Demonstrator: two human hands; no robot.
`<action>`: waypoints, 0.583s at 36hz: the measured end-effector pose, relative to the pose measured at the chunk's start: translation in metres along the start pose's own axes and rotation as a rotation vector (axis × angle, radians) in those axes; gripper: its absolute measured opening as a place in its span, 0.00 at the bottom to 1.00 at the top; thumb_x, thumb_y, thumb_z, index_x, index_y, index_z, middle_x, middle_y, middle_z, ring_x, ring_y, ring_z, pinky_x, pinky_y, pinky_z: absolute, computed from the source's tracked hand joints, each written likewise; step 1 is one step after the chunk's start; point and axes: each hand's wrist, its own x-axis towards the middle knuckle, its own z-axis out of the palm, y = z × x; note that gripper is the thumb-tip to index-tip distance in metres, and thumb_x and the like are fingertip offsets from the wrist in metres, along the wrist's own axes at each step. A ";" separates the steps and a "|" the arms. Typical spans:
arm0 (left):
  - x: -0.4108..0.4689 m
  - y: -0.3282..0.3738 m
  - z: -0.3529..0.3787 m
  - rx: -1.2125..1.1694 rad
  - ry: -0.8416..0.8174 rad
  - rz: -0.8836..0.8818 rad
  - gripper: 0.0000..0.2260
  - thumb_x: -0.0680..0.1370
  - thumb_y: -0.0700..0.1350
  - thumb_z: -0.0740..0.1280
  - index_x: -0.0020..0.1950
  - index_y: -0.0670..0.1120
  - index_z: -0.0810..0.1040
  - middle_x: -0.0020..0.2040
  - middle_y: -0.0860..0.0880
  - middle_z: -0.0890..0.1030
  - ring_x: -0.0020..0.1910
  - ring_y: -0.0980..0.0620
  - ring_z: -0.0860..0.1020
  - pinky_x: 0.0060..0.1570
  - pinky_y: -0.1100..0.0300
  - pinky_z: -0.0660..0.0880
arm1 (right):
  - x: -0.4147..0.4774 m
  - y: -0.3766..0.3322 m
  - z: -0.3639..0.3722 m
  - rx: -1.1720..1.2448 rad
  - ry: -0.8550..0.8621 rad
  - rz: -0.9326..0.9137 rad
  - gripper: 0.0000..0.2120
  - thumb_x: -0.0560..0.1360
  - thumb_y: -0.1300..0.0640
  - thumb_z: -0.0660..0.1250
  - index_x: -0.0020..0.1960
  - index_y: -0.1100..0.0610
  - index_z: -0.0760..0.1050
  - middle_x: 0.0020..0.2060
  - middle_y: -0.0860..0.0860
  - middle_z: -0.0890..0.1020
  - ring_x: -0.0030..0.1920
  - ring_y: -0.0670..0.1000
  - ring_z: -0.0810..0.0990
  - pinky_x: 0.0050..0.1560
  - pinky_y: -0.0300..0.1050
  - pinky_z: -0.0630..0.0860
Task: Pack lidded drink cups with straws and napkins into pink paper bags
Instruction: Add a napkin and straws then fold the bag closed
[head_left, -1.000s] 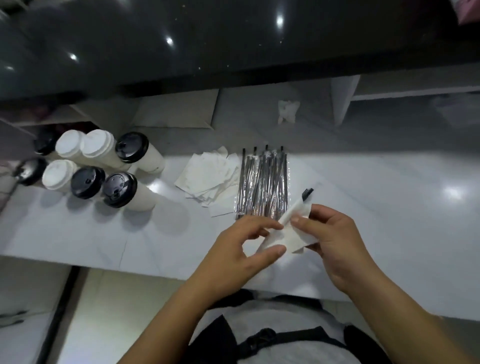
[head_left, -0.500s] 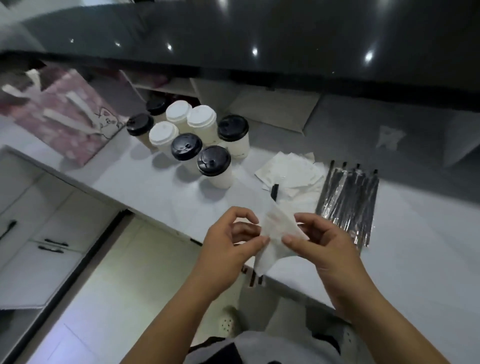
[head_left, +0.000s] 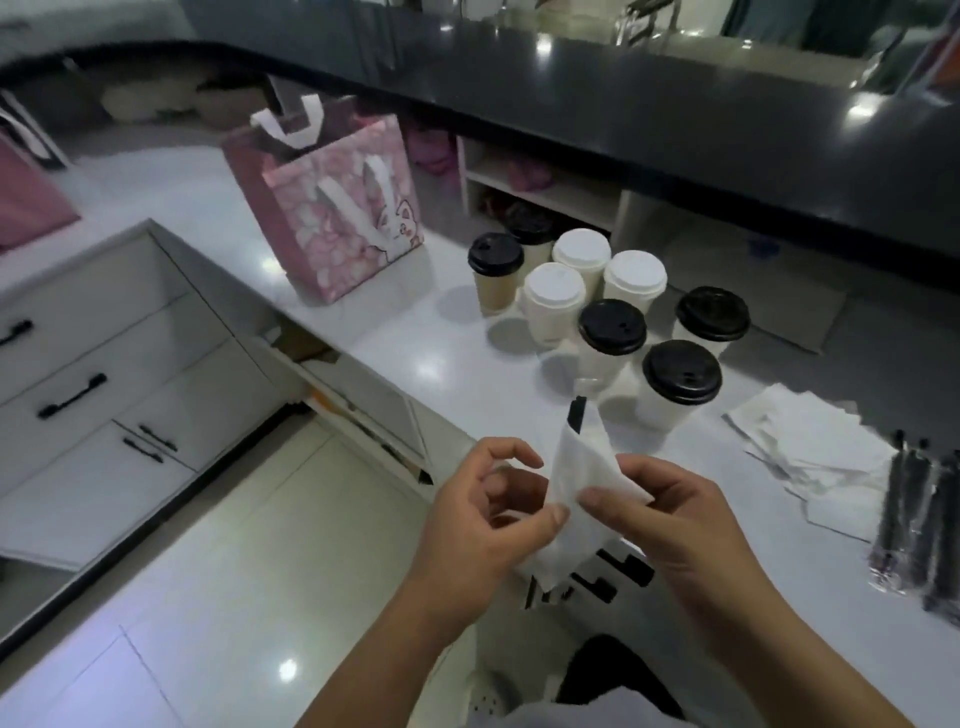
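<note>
Both hands hold a white napkin (head_left: 581, 483) above the counter's (head_left: 415, 338) near edge. The left hand (head_left: 483, 519) pinches its left side and the right hand (head_left: 685, 530) pinches its right. A black straw (head_left: 576, 414) pokes out of the top fold (only its tip shows). The lidded cups (head_left: 613, 332) stand just beyond, the pink bag (head_left: 337, 218) upright further left, and the loose napkins (head_left: 810, 441) and wrapped straws (head_left: 919, 519) lie to the right.

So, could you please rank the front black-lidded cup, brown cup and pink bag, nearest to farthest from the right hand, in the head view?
1. Front black-lidded cup, just ahead of the right hand.
2. Brown cup, farther back-left.
3. Pink bag, farthest left.
</note>
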 end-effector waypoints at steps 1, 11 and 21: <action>0.002 0.001 -0.009 -0.026 0.005 -0.002 0.14 0.73 0.36 0.74 0.53 0.50 0.77 0.45 0.40 0.84 0.44 0.40 0.83 0.48 0.44 0.81 | 0.006 -0.002 0.009 0.005 -0.015 0.004 0.05 0.70 0.64 0.72 0.46 0.62 0.84 0.41 0.63 0.85 0.39 0.61 0.85 0.38 0.45 0.82; 0.050 0.025 -0.089 -0.152 0.151 0.046 0.17 0.70 0.31 0.74 0.54 0.46 0.78 0.43 0.44 0.85 0.43 0.48 0.84 0.42 0.60 0.79 | 0.109 -0.030 0.075 -0.132 -0.327 -0.081 0.08 0.69 0.62 0.77 0.46 0.64 0.85 0.43 0.65 0.85 0.43 0.59 0.84 0.48 0.47 0.80; 0.160 0.080 -0.172 0.002 0.336 0.131 0.17 0.70 0.31 0.74 0.54 0.45 0.77 0.44 0.44 0.85 0.42 0.49 0.83 0.42 0.60 0.79 | 0.258 -0.077 0.141 -0.226 -0.434 -0.271 0.07 0.70 0.69 0.73 0.44 0.59 0.85 0.40 0.61 0.85 0.41 0.67 0.82 0.46 0.59 0.79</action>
